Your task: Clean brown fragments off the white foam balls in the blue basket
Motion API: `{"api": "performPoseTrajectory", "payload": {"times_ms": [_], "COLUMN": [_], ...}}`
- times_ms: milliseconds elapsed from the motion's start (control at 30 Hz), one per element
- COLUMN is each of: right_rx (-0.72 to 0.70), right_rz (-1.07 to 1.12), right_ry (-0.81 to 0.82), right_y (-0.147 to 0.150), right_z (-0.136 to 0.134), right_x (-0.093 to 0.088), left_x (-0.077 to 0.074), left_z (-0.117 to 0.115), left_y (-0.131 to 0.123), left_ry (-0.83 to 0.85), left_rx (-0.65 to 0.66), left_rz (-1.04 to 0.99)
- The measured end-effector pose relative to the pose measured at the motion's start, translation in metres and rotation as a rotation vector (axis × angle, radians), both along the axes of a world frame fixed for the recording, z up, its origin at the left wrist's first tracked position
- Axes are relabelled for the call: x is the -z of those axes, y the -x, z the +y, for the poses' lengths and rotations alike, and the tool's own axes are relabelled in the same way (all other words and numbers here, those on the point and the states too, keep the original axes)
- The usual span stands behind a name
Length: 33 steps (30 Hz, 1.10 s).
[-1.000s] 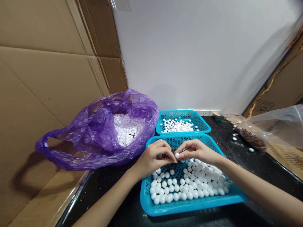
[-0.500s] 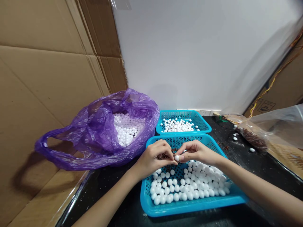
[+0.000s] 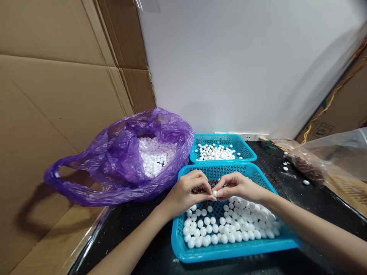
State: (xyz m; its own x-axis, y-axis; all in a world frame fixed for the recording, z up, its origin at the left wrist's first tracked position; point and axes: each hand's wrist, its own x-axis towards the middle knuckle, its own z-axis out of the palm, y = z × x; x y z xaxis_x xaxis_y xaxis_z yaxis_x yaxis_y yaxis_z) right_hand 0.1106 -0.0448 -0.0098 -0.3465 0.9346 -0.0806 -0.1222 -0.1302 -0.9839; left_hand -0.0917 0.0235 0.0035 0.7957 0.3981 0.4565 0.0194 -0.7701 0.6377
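Over the front blue basket [image 3: 229,256], my two hands meet at the fingertips. My right hand [image 3: 236,186] pinches a small white ball [image 3: 215,193] between thumb and fingers. Against the ball's left side, my left hand [image 3: 192,191] is closed in a pinch; whatever is between its fingertips is too small to make out. Many loose white balls [image 3: 237,225] lie in the near part of this basket. Small dark-brown pieces [image 3: 213,183] are heaped behind my fingers, partly hidden by my hands.
At left, an open purple plastic bag [image 3: 106,160] holds many white balls. A second blue basket [image 3: 249,154] with smaller white pieces stands behind. On the right lie a clear bag of brown pieces [image 3: 309,170] and several loose white pieces. Cardboard [image 3: 57,95] stands at left.
My fingertips have drawn slightly closer around the white ball, the left ones now touching it. The baskets and the bag stay in place; the view has shifted very slightly.
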Motion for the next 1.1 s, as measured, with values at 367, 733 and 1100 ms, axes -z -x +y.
{"api": "performPoseTrajectory", "payload": {"times_ms": [367,733,1100], "right_rx": [0.013,-0.016,0.327], "right_rz": [0.022,-0.124,-0.176], "right_ry": [-0.009,-0.089,-0.370], "right_y": [0.0000,-0.0016,-0.0048], "right_z": [0.0041,0.0019,0.0046], "right_x": [-0.0015,-0.0052,-0.0016], "left_x": [-0.0019,-0.0031,-0.0030], "left_z": [0.0027,0.0023,-0.0019], "left_y": [-0.0034,-0.0021,-0.0028], "left_ry": [0.078,0.087,0.195], "left_rx": [-0.019,-0.031,-0.150], "left_rz": [0.025,0.088,0.112]}}
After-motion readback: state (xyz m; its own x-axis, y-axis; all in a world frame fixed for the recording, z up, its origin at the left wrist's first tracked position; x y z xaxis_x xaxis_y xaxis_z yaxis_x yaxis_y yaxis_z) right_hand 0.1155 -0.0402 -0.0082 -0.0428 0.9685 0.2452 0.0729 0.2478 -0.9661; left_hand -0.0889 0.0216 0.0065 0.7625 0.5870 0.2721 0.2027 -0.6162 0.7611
